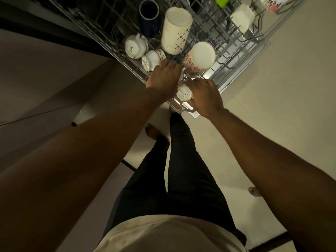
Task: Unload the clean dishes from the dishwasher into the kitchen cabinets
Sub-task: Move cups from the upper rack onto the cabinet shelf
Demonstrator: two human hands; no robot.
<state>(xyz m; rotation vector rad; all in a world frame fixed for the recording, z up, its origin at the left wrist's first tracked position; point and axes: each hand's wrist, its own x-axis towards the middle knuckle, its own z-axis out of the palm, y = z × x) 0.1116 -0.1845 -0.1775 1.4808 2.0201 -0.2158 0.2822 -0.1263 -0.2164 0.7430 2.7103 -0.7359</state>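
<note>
Cups sit upside down in the pulled-out dishwasher rack [236, 57], presumably so they drain; the nearest small white cup [184, 93] rests at the rack's near corner. The right hand [204, 96] curls its fingers round that cup, likely to lift it out, while the left hand [164, 76] reaches down beside the red-flowered mug [198, 59]. Whether the left hand's hidden fingers grip anything, I cannot tell.

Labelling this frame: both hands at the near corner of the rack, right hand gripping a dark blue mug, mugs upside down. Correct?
Not quite. In the head view the right hand grips a small white cup, not a dark blue one; the dark blue mug sits untouched farther back. Both hands are at the near corner of the rack, and the mugs are upside down.
</note>
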